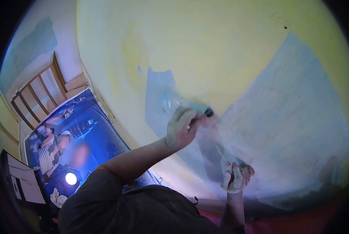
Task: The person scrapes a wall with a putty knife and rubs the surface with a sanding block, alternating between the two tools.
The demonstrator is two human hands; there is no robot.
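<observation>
My left hand (180,128) is raised close to the wall, its fingers closed round a hand tool with a dark end (209,112). Motion blurs this tool, and I cannot make out its working edge. A glossy blue-grey patch (164,97) lies on the wall just beyond that hand. Lower and to the right, my right hand (237,177), smeared with whitish paste, grips a spreader (221,153) whose thin blade shows nearly edge-on. Its handle is mostly hidden in the fingers. Behind both hands stands the yellow wall (205,46), with a broad pale coated area (287,117).
At left, a blue printed cover (104,136) lies by a slatted wooden frame (40,91). A bright lamp (70,178) shines there, close to a flat screen (24,181). A small dark spot (285,27) marks the upper wall. Something red (291,224) runs along the bottom.
</observation>
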